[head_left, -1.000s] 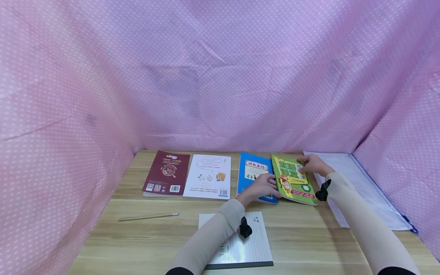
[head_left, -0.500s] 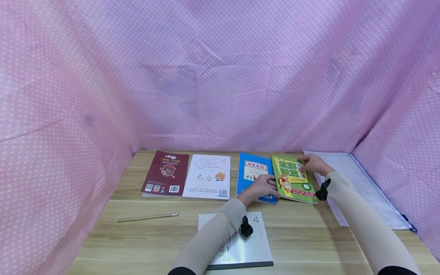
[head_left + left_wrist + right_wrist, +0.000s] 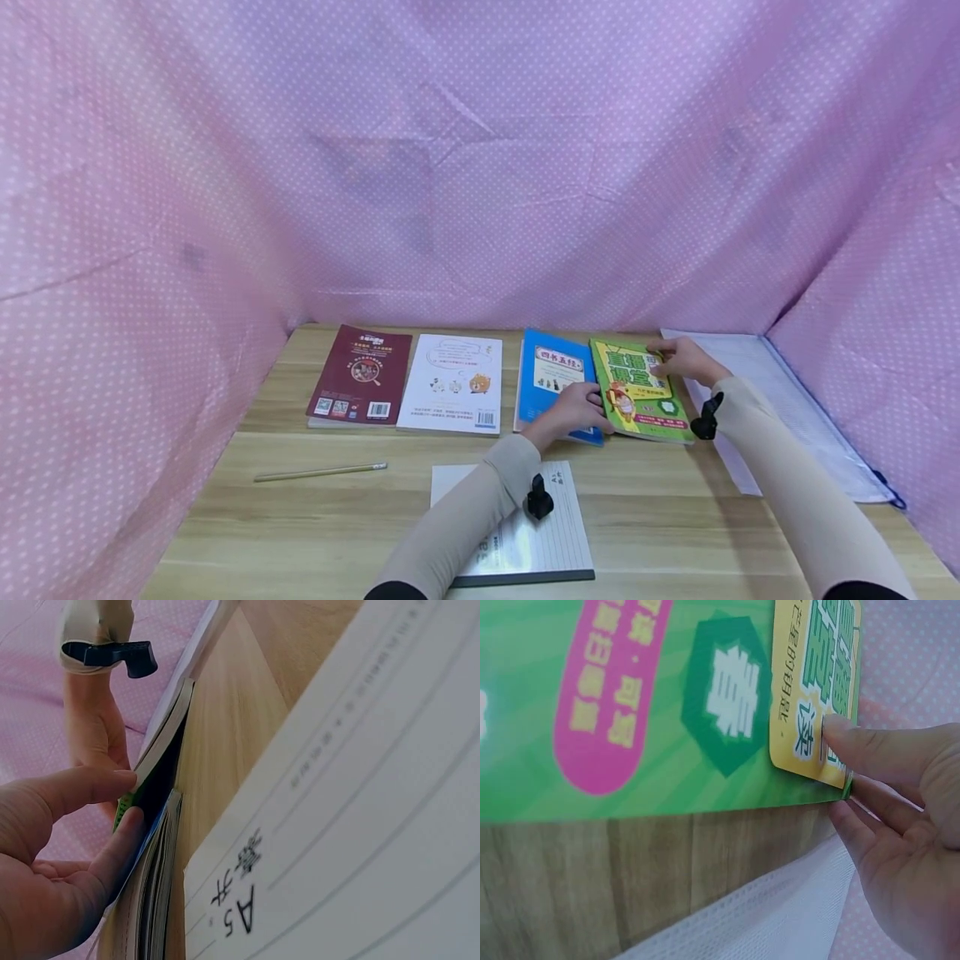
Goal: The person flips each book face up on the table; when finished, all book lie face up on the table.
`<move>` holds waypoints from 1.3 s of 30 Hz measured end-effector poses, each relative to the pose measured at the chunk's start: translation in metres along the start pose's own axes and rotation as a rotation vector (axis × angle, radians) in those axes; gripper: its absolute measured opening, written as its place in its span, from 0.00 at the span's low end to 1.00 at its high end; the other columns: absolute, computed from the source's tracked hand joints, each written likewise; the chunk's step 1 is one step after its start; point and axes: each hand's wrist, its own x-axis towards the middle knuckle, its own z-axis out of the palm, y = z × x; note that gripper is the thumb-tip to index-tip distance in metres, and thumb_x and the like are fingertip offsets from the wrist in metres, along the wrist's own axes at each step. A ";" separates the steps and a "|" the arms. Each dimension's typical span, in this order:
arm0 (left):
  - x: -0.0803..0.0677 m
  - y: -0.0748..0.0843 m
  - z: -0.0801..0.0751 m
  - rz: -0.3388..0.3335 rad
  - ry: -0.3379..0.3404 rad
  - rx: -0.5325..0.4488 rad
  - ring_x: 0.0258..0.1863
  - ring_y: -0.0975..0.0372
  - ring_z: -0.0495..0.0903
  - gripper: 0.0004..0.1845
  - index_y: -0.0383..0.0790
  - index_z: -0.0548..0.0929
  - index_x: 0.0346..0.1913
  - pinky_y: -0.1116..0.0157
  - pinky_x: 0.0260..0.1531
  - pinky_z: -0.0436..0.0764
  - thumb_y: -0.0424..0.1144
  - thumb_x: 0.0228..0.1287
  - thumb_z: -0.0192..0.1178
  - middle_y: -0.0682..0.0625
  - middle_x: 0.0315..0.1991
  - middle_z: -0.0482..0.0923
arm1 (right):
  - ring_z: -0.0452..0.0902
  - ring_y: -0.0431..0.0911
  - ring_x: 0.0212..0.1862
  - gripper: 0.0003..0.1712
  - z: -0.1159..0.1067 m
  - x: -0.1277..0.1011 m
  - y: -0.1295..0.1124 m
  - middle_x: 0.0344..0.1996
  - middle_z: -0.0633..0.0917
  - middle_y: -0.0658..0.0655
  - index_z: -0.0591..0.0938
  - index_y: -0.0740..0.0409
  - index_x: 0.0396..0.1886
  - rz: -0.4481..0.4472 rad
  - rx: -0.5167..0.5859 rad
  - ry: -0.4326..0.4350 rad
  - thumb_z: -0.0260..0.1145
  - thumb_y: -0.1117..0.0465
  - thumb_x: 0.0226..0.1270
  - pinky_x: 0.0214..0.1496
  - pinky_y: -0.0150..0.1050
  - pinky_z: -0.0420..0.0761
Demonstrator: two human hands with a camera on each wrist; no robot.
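- Right hand point(image 3: 684, 358) pinches the green book's point(image 3: 639, 392) far right edge, thumb on the cover.
- Left hand point(image 3: 573, 408) grips its left edge, where it overlaps the blue book point(image 3: 546, 379) on the desk point(image 3: 337, 517).

Blue book point(image 3: 553, 379): cover label reads "四书五经". Lined writing pad point(image 3: 360, 825): printed "A5" with two characters beside it, "开" legible. Green book point(image 3: 667, 697): large "春" in a hexagon; yellow panel characters blurred. Barcodes and QR codes on maroon book point(image 3: 359, 377) and white book point(image 3: 453, 383), unreadable.
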 end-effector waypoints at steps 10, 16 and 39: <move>0.003 0.005 0.002 0.036 0.012 0.047 0.43 0.65 0.82 0.43 0.41 0.73 0.72 0.65 0.53 0.83 0.33 0.50 0.79 0.53 0.47 0.81 | 0.55 0.73 0.74 0.36 -0.001 0.004 0.002 0.72 0.64 0.79 0.66 0.73 0.73 -0.028 0.009 0.023 0.66 0.66 0.69 0.75 0.68 0.59; 0.005 0.007 0.002 0.024 0.022 0.065 0.45 0.65 0.79 0.43 0.41 0.73 0.72 0.64 0.53 0.83 0.33 0.51 0.79 0.53 0.49 0.80 | 0.55 0.72 0.75 0.35 -0.001 0.006 0.001 0.72 0.63 0.79 0.66 0.72 0.73 -0.015 0.006 0.016 0.65 0.66 0.70 0.75 0.68 0.59; 0.006 -0.002 0.001 0.073 0.019 -0.025 0.36 0.68 0.76 0.42 0.38 0.76 0.70 0.69 0.43 0.82 0.27 0.47 0.79 0.54 0.42 0.78 | 0.55 0.73 0.75 0.36 0.003 0.012 0.008 0.72 0.63 0.79 0.66 0.72 0.74 -0.020 0.019 0.023 0.67 0.65 0.70 0.76 0.66 0.59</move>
